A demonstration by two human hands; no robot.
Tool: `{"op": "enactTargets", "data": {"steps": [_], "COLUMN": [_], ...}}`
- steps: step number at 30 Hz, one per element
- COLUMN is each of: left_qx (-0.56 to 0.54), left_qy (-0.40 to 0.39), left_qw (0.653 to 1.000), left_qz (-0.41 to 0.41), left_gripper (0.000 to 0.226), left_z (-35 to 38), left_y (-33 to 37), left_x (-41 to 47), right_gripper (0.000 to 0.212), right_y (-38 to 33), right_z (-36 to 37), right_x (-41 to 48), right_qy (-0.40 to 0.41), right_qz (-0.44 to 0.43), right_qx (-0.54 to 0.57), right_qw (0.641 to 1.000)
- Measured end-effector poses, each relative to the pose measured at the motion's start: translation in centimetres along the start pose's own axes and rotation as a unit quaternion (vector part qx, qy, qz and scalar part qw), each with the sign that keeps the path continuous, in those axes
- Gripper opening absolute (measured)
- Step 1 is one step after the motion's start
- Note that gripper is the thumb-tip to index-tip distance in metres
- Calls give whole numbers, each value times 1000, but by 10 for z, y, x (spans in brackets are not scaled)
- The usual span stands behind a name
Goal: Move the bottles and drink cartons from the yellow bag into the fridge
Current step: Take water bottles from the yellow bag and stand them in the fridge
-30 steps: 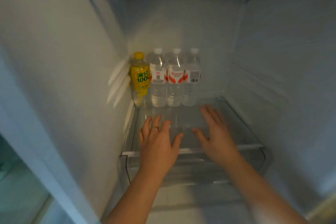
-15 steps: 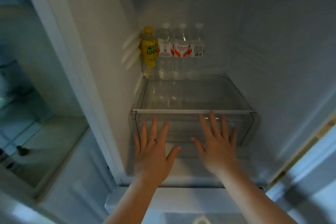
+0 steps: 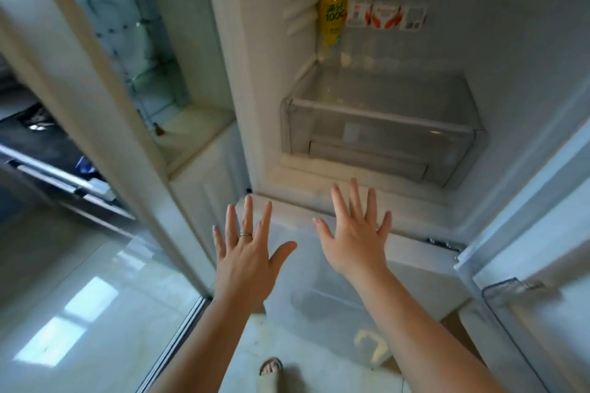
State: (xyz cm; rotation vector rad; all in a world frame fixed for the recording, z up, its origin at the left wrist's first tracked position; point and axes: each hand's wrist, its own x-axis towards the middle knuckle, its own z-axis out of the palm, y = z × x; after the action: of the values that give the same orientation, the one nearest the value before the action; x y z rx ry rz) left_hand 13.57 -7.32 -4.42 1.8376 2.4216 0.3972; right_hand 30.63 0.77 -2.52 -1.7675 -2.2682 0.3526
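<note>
Fridge (image 3: 526,57) compartment, door (image 3: 542,217) swung open at the right.

Contents: one yellow bottle (image 3: 332,9) stands upright in the back-left corner of the glass shelf (image 3: 383,86), close to the left wall. Three clear water bottles (image 3: 388,13) with red-and-white labels stand in a row just to its right along the back edge, side by side and apparently touching. Caps are blurred.

Below the shelf is a translucent drawer (image 3: 383,137), pushed in. Nothing can be made out through its frosted front.

Room: bare glass shows from the bottle row forward to the shelf's front edge, and along the back edge from the last water bottle to the right wall. A clear door bin (image 3: 510,293) sits at lower right.

Hands: left hand (image 3: 245,252) and right hand (image 3: 354,233) are both palm-down with fingers straight and spread, holding nothing. They are outside the compartment, in front of its lower front edge and well apart from the bottles. There is a ring (image 3: 245,235) on the left hand.

A sandalled foot (image 3: 271,370) is on the floor (image 3: 95,313) below. A pale yellow shape is near it — too blurred to identify.
</note>
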Motion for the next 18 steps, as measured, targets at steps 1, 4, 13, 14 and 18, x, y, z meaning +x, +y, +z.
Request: {"op": "enactTargets", "data": {"steps": [1,4,13,14,18], "left_qx": [6,17,32,29,12], "left_qy": [-1,0,-9,-11,-20], "left_qw": [1000,998,990,989,987], "left_qz": [-17,-60,-140,-146,-162], "left_gripper": [89,90,88,88,82], "left_z": [-3,-10,-9,-10,-11], "left_y": [-5,-17,-45,-47,-46], "left_x": [-14,-52,-176,-191,-254], "right_gripper": [69,69,70,70,70], "right_y": [-4,-16,-34,-35,-31], "right_z": [3,14,32,33,38], "right_x": [-10,-39,-143,-157,-219], "right_qy": [-6,-28,-90,-99,-124], "right_qz": [-11,-42,-132,-141,-158], "right_qx": [1,9,2,3,-2], "right_qw": [1000,999,987,985,980]}}
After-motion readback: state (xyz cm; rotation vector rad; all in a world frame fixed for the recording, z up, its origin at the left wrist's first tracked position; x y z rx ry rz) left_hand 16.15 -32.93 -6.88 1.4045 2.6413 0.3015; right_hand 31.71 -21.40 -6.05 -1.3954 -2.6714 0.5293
